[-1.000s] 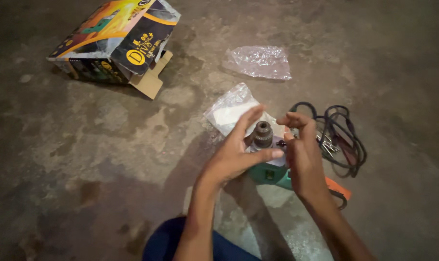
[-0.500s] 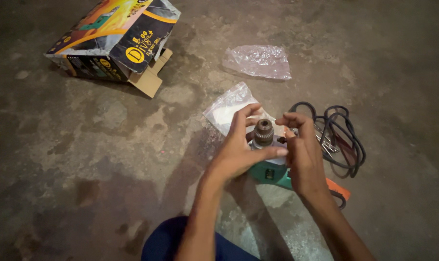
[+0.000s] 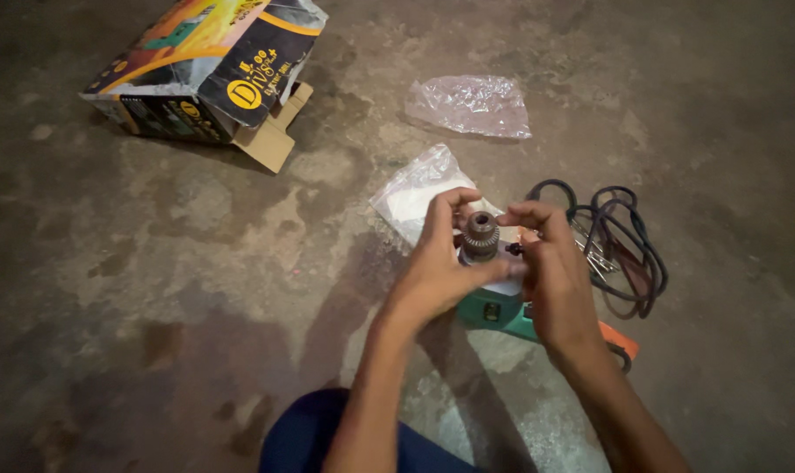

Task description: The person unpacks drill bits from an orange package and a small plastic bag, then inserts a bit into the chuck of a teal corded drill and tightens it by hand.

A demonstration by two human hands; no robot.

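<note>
Head cam: left hand [image 3: 437, 267] grasping the green drill [image 3: 495, 311] around its chuck [image 3: 481, 235], right hand [image 3: 555, 285] fingers pinching beside it.

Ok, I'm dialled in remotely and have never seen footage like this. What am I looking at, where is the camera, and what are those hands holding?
There is one view, from a camera worn on a person's head, looking down at their own two bare hands over a stained concrete floor. No machine is involved.

The left hand and right hand together hold an electric drill with a green body. Its dark metal chuck points up between the fingers. The left hand wraps the drill below the chuck; the right hand's fingertips pinch something small beside the chuck, too small to tell what.

On the floor: an opened, printed cardboard box at upper left, a crumpled clear plastic bag above the hands, a whitish plastic bag just behind them, and a coiled black cable to the right.
</note>
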